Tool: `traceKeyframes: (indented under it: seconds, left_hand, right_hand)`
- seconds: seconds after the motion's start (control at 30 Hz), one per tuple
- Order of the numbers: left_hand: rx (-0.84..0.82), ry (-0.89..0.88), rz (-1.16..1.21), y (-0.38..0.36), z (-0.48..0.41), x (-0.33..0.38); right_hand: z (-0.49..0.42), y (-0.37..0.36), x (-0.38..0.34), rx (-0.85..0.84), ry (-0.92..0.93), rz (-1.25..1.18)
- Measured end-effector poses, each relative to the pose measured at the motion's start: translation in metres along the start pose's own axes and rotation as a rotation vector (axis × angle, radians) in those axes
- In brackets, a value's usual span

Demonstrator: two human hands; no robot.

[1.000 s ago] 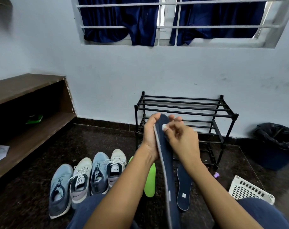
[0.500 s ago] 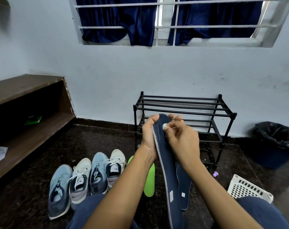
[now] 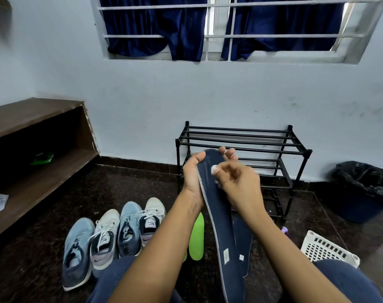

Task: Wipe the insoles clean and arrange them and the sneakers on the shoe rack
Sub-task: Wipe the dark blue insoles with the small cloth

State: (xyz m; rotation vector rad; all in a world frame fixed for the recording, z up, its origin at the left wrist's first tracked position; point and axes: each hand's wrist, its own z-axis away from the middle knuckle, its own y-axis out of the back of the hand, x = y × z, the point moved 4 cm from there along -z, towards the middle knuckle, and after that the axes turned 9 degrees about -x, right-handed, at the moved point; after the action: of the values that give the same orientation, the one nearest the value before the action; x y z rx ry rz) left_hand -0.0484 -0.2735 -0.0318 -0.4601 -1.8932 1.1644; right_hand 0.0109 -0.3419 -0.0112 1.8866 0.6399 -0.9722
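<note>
Here we are in front of the black shoe rack (image 3: 241,139), and the action is right at its front edge: the left hand (image 3: 192,178) grips the toe end of a navy insole (image 3: 220,215), thumb on the near edge and fingers curled round the back, holding it upright and leaning across the rack's lower tiers. The right hand (image 3: 241,185) is in there too, fingers bunched, pinching a small white wad (image 3: 214,169) against the insole's face near the toe. On the floor just before the rack lies a second navy insole (image 3: 244,246), flat, and beside it, to the rack's left, a green insole (image 3: 197,237). Further left of the rack, four sneakers (image 3: 104,239) sit in a row, toes pointing at the wall. To the rack's right, a white basket (image 3: 326,251) and a bin (image 3: 365,191) with a black liner.
</note>
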Motion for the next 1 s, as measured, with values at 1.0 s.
traceKeyframes:
  seconds: [1.0]
  left_hand:
    - [-0.002,-0.052,0.044,-0.005,0.003,0.005]
  right_hand:
    - [0.006,-0.002,-0.003,0.020,0.037,0.016]
